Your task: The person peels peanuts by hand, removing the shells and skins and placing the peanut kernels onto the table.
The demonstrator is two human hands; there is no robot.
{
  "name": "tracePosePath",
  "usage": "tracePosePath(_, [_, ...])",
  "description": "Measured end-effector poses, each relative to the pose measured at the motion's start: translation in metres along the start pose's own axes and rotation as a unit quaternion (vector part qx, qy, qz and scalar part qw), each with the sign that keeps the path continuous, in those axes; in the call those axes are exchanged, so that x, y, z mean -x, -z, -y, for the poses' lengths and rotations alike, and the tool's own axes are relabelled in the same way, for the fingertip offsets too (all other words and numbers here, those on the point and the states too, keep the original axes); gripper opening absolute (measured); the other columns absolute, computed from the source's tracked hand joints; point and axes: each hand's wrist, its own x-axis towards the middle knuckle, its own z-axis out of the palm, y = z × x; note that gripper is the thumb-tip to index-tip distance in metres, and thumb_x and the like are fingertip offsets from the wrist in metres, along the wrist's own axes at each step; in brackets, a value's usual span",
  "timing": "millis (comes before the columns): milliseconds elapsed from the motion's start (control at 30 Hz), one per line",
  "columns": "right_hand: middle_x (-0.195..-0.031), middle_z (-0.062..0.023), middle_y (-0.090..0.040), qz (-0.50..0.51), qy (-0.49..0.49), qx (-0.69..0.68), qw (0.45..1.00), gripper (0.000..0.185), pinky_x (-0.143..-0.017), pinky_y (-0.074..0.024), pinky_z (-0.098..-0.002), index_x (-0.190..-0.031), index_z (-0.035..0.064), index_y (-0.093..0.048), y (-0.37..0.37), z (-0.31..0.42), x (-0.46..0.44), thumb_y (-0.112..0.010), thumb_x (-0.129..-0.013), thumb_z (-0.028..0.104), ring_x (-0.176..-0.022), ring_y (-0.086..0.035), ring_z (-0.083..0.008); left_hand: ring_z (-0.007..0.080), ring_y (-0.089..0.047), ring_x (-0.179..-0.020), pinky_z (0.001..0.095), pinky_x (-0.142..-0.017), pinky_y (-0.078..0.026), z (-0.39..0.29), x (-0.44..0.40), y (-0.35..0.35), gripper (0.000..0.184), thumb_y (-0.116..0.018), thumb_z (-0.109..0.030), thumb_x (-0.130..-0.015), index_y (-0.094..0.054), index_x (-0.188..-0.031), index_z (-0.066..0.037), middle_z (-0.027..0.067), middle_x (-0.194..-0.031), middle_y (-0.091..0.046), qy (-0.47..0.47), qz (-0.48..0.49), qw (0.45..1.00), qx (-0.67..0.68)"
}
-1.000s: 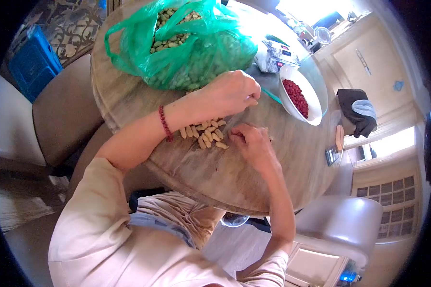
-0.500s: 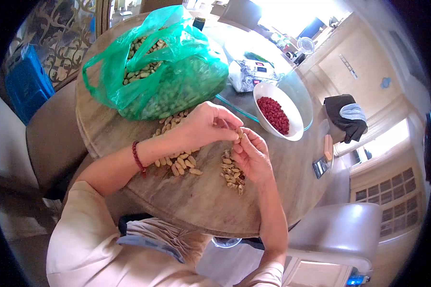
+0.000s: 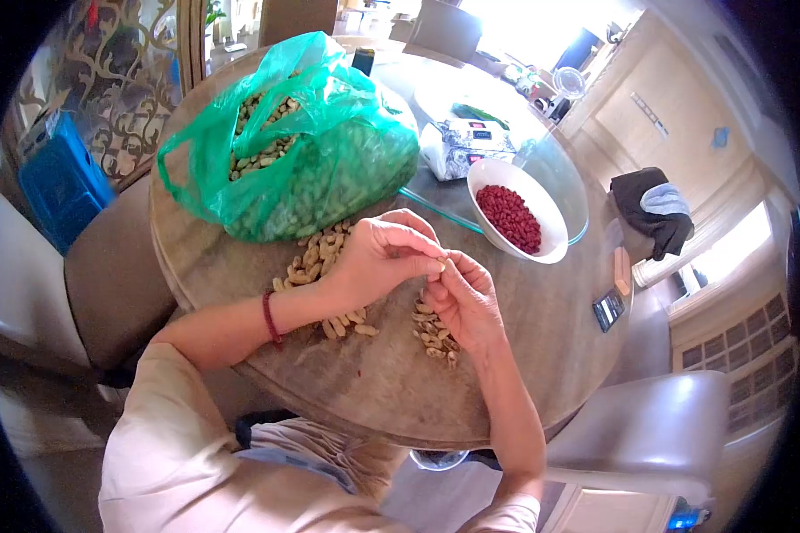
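My left hand (image 3: 387,262) and my right hand (image 3: 462,298) meet above the round wooden table (image 3: 356,382), fingertips pinched together. Between them is something small, mostly hidden, probably a peanut. Whole peanuts (image 3: 316,258) lie in a heap beneath and beside my left wrist, which wears a red bead bracelet. Empty-looking shells (image 3: 434,333) are piled just left of my right hand. Behind my left hand stands a green plastic bag (image 3: 329,178) full of peanuts. A white bowl (image 3: 553,226) holding red kernels (image 3: 509,216) is beyond my right hand.
A white patterned packet (image 3: 462,147) stands behind the bowl, on a glass surface. A phone (image 3: 608,309) lies near the table's right edge, close to an orange-pink block (image 3: 622,270). Chairs (image 3: 640,426) stand around the table, and a blue container (image 3: 62,178) is at the far left.
One second ago my hands were apart, the left raised over the table and the right low by the peanuts. Now they are together at the fingertips. The camera view has shifted.
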Motion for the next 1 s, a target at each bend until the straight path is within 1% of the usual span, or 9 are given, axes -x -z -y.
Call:
tracePosePath(67, [-0.081, -0.0031, -0.058, -0.013, -0.004, 0.022, 1.000, 0.014, -0.053, -0.0410, -0.0204, -0.101, 0.0037, -0.057, -0.001, 0.000, 0.001, -0.052, -0.090, 0.011, -0.062, -0.050, -0.0069, 0.0119, -0.059, -0.072, 0.0232, -0.063, -0.048, -0.001, 0.000, -0.003, 0.007, -0.068, -0.001, -0.072, -0.067, -0.079, -0.001, 0.0053, -0.082, -0.061, -0.094, -0.023, 0.991, -0.087])
tracePosePath(167, [-0.079, -0.0031, -0.060, -0.011, -0.003, 0.052, 0.999, 0.013, -0.052, -0.0421, -0.0205, -0.098, 0.0035, -0.059, -0.003, -0.001, 0.002, -0.056, -0.088, 0.012, -0.060, -0.052, -0.0071, 0.0131, -0.059, -0.071, 0.0238, -0.062, -0.048, -0.006, 0.001, -0.003, 0.005, -0.065, 0.000, -0.074, -0.063, -0.078, 0.000, 0.0060, -0.082, -0.061, -0.101, -0.007, 0.988, -0.113])
tracePosePath(233, [-0.076, -0.0025, -0.060, -0.059, 0.032, 0.135, 0.989, 0.013, -0.050, -0.0434, -0.0202, -0.094, 0.0025, -0.061, -0.004, -0.001, 0.002, -0.060, -0.085, 0.011, -0.061, -0.054, -0.0066, 0.0127, -0.059, -0.071, 0.0240, -0.062, -0.048, -0.006, 0.001, -0.003, 0.005, -0.064, 0.001, -0.075, -0.062, -0.079, 0.000, 0.0060, -0.081, -0.061, -0.103, 0.000, 0.987, -0.123])
tracePosePath(267, [-0.076, -0.0025, -0.060, -0.059, 0.033, 0.133, 0.989, 0.013, -0.050, -0.0434, -0.0202, -0.094, 0.0025, -0.061, -0.006, -0.001, 0.003, -0.060, -0.085, 0.011, -0.061, -0.054, -0.0066, 0.0122, -0.058, -0.071, 0.0239, -0.062, -0.048, -0.006, 0.000, -0.003, 0.004, -0.063, 0.001, -0.075, -0.062, -0.079, 0.000, 0.0060, -0.081, -0.060, -0.085, -0.001, 0.992, -0.095])
tracePosePath(433, [-0.071, -0.0016, -0.060, -0.135, 0.107, 0.339, 0.925, 0.010, -0.047, -0.0452, -0.0193, -0.089, 0.0009, -0.065, -0.021, 0.004, 0.007, -0.064, -0.081, 0.007, -0.057, -0.055, -0.0065, 0.0110, -0.058, -0.071, 0.0233, -0.063, -0.048, -0.005, 0.001, -0.003, 0.002, -0.060, 0.004, -0.077, -0.060, -0.078, 0.002, 0.0062, -0.080, -0.058, -0.042, 0.010, 0.998, -0.053])
tracePosePath(633, [-0.069, -0.0024, -0.059, -0.148, 0.186, 0.428, 0.872, 0.008, -0.047, -0.0437, -0.0197, -0.084, -0.0033, -0.063, -0.020, 0.002, 0.009, -0.063, -0.080, 0.003, -0.054, -0.054, -0.0060, 0.0088, -0.057, -0.073, 0.0224, -0.065, -0.048, 0.001, 0.000, -0.001, 0.012, -0.064, 0.002, -0.076, -0.064, -0.088, 0.002, 0.0057, -0.082, -0.062, 0.003, -0.005, 0.999, -0.033])
tracePosePath(700, [-0.068, -0.0037, -0.059, -0.149, 0.216, 0.447, 0.856, 0.007, -0.047, -0.0433, -0.0202, -0.083, -0.0027, -0.063, -0.020, 0.001, 0.007, -0.063, -0.079, 0.003, -0.054, -0.054, -0.0066, 0.0077, -0.058, -0.075, 0.0219, -0.068, -0.049, 0.002, -0.001, -0.001, 0.015, -0.065, 0.002, -0.076, -0.065, -0.091, 0.002, 0.0054, -0.084, -0.064, 0.072, -0.023, 0.997, 0.033])
tracePosePath(933, [-0.070, -0.0083, -0.061, -0.151, 0.292, 0.557, 0.762, 0.009, -0.049, -0.0439, -0.0224, -0.084, 0.0015, -0.064, -0.014, 0.004, 0.005, -0.066, -0.075, 0.004, -0.057, -0.057, -0.0120, 0.0076, -0.059, -0.076, 0.0206, -0.070, -0.049, 0.006, -0.001, -0.002, 0.014, -0.063, 0.003, -0.077, -0.064, -0.091, 0.003, 0.0052, -0.086, -0.065, 0.083, 0.005, 0.994, 0.071])
tracePosePath(1000, [-0.071, -0.0086, -0.062, -0.159, 0.309, 0.562, 0.751, 0.010, -0.050, -0.0448, -0.0228, -0.084, 0.0018, -0.065, -0.019, 0.006, 0.005, -0.066, -0.075, 0.005, -0.057, -0.058, -0.0128, 0.0123, -0.061, -0.082, 0.0245, -0.076, -0.051, 0.004, 0.000, -0.002, 0.012, -0.061, 0.004, -0.079, -0.064, -0.091, 0.003, 0.0071, -0.090, -0.063, 0.115, 0.007, 0.993, 0.031])
